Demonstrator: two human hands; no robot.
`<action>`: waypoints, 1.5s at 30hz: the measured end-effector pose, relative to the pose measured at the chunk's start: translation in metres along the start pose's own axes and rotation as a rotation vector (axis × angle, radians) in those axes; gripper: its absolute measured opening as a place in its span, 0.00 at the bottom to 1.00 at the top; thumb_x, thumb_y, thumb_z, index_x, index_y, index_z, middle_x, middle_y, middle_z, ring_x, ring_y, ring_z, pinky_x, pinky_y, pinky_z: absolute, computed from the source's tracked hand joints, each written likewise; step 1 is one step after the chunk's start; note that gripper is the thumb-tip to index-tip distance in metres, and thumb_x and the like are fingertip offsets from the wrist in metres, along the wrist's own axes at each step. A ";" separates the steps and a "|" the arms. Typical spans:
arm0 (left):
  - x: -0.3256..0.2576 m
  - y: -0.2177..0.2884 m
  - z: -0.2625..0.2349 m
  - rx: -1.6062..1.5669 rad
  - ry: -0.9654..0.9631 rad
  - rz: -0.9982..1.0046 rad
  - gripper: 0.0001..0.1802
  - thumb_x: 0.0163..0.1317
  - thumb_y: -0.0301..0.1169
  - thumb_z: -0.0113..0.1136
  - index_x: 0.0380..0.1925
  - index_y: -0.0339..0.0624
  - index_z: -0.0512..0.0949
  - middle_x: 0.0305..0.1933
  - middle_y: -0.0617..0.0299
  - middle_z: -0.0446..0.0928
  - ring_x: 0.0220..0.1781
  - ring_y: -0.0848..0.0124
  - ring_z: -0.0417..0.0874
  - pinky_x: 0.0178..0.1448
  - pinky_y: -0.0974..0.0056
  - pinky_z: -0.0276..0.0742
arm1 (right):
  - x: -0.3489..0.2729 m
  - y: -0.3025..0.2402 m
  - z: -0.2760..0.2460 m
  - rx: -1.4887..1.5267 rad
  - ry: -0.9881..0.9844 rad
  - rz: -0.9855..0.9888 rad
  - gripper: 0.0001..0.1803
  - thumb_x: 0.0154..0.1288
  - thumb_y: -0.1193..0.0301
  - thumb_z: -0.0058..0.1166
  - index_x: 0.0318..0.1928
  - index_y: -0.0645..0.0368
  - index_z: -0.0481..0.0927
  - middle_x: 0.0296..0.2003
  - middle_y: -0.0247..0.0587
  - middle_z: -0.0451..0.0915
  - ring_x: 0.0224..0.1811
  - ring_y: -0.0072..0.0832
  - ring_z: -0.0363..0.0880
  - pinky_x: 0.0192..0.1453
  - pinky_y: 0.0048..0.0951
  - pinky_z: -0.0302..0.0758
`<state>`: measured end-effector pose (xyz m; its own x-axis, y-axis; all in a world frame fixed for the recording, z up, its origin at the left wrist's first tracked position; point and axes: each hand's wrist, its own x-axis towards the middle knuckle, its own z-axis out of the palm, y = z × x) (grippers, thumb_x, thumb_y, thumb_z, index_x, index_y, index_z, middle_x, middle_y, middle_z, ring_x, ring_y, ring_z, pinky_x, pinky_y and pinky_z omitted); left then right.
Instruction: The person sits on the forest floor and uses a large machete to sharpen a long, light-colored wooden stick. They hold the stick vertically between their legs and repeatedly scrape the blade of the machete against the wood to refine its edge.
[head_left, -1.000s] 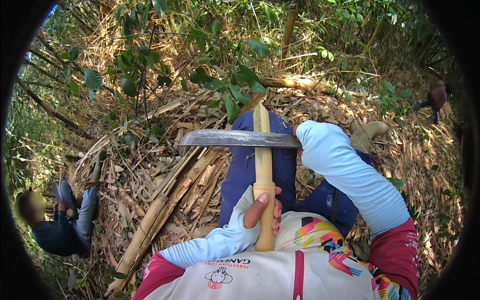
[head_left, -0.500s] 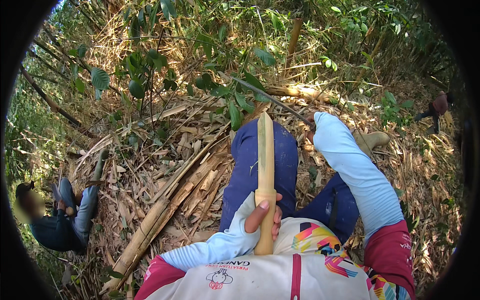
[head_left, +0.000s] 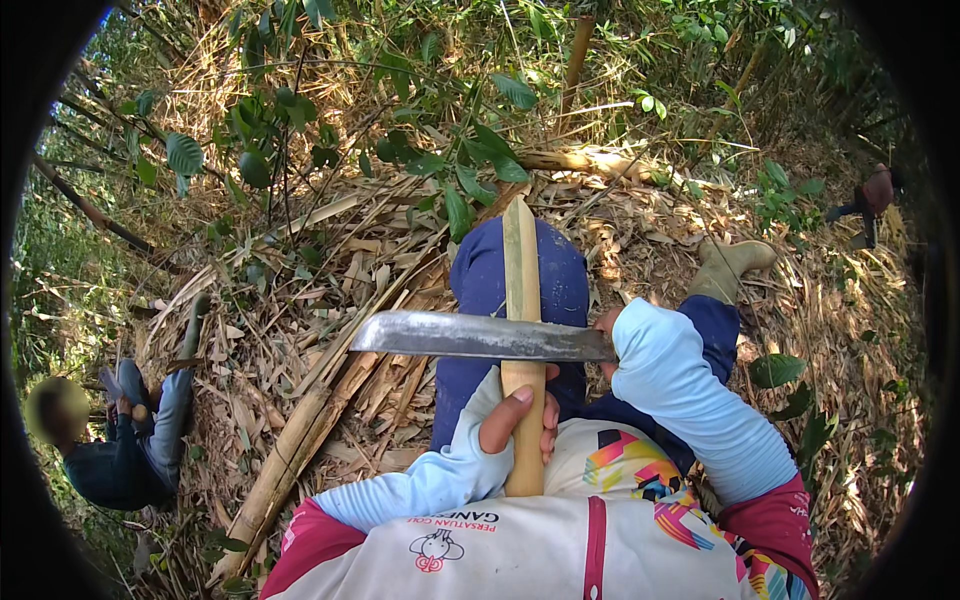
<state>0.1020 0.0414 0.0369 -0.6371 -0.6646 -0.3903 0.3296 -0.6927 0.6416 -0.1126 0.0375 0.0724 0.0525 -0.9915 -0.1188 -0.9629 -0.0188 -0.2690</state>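
A pale bamboo piece (head_left: 522, 270) with a slanted, pointed tip stands lengthwise over my raised left knee, its lower end near my belly. My left hand (head_left: 500, 425) is closed round its lower part, just below the thicker node, thumb on the near side. Across the middle of the bamboo lies a machete (head_left: 450, 338), its long grey blade pointing left and seeming to touch the bamboo above the node. My right hand (head_left: 606, 325) grips the machete at the right; the sleeve hides most of this hand and the handle.
Dry bamboo husks and leaves (head_left: 330, 330) cover the ground. A long split bamboo pole (head_left: 290, 450) slants along my left side. Leafy stems (head_left: 460, 190) hang ahead. At far left another person (head_left: 125, 450) sits holding something; part of another person (head_left: 875, 195) shows at far right.
The machete has swung from pointing up and away, beyond the bamboo, to lying crosswise over it. My right hand has come down and nearer. My left hand keeps its hold.
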 end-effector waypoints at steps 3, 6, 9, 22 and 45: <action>0.009 -0.010 -0.022 -0.021 -0.162 -0.092 0.19 0.68 0.43 0.46 0.40 0.36 0.71 0.27 0.58 0.72 0.27 0.70 0.75 0.33 0.65 0.75 | -0.001 -0.012 -0.008 -0.059 -0.100 -0.103 0.15 0.47 0.65 0.62 0.39 0.52 0.80 0.26 0.44 0.80 0.31 0.44 0.81 0.36 0.44 0.75; 0.008 -0.015 -0.021 -0.018 -0.133 -0.075 0.20 0.68 0.46 0.46 0.30 0.38 0.71 0.24 0.59 0.72 0.26 0.70 0.75 0.32 0.66 0.75 | 0.001 -0.018 -0.008 -0.049 -0.209 -0.137 0.12 0.48 0.67 0.59 0.36 0.53 0.80 0.25 0.45 0.80 0.30 0.44 0.81 0.34 0.46 0.74; 0.007 -0.013 -0.019 0.014 -0.115 -0.059 0.20 0.68 0.47 0.46 0.31 0.38 0.71 0.24 0.59 0.72 0.26 0.71 0.75 0.32 0.67 0.75 | 0.002 -0.021 -0.007 -0.021 -0.170 -0.175 0.14 0.45 0.67 0.61 0.35 0.54 0.80 0.25 0.45 0.80 0.31 0.44 0.81 0.36 0.44 0.75; 0.001 0.001 -0.005 -0.004 -0.038 -0.016 0.24 0.68 0.41 0.48 0.57 0.37 0.62 0.31 0.59 0.70 0.26 0.71 0.73 0.31 0.67 0.73 | 0.035 -0.027 -0.017 -0.135 -0.304 -0.047 0.14 0.49 0.66 0.61 0.37 0.56 0.78 0.27 0.47 0.80 0.34 0.45 0.82 0.38 0.41 0.77; -0.001 0.000 -0.004 -0.013 -0.021 -0.003 0.25 0.68 0.39 0.48 0.59 0.36 0.61 0.31 0.60 0.70 0.27 0.72 0.72 0.31 0.66 0.73 | 0.055 -0.027 -0.029 -0.179 -0.350 0.071 0.17 0.50 0.69 0.62 0.42 0.57 0.77 0.34 0.49 0.80 0.39 0.47 0.81 0.43 0.41 0.77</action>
<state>0.1060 0.0412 0.0344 -0.6525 -0.6564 -0.3787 0.3366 -0.6987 0.6313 -0.0915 -0.0199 0.1005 0.0414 -0.8880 -0.4580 -0.9967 -0.0045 -0.0813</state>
